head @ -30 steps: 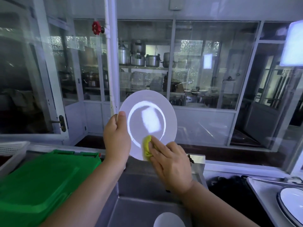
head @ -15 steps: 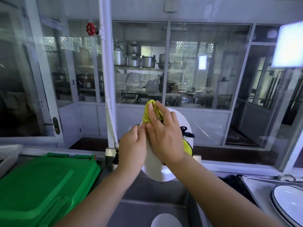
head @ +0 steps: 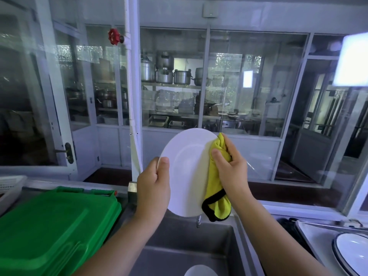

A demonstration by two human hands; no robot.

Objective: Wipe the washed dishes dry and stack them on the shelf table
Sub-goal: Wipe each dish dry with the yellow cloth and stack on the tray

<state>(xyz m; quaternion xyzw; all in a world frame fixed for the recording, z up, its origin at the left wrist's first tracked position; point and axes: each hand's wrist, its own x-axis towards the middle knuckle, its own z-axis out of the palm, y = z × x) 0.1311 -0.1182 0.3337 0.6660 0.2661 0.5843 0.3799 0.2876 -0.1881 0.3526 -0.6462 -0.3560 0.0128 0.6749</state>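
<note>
Plate held on edge over the sink, cloth round its right rim.

At centre frame the left hand (head: 153,188) grips the white plate (head: 187,172) by its left rim, thumb on the face; the right hand (head: 231,168) pinches a yellow, black-edged cloth (head: 217,196) over the opposite rim. Round, glossy and likely wet (so slippery), the plate hangs above the steel sink (head: 179,246) by its edges alone: a hard wiping push could slide it off the thumb and onto the white dish (head: 200,270) at bottom centre. The cloth looks soft, napped, folded thick. A dark-rimmed plate (head: 352,253) lies at lower right.
</note>
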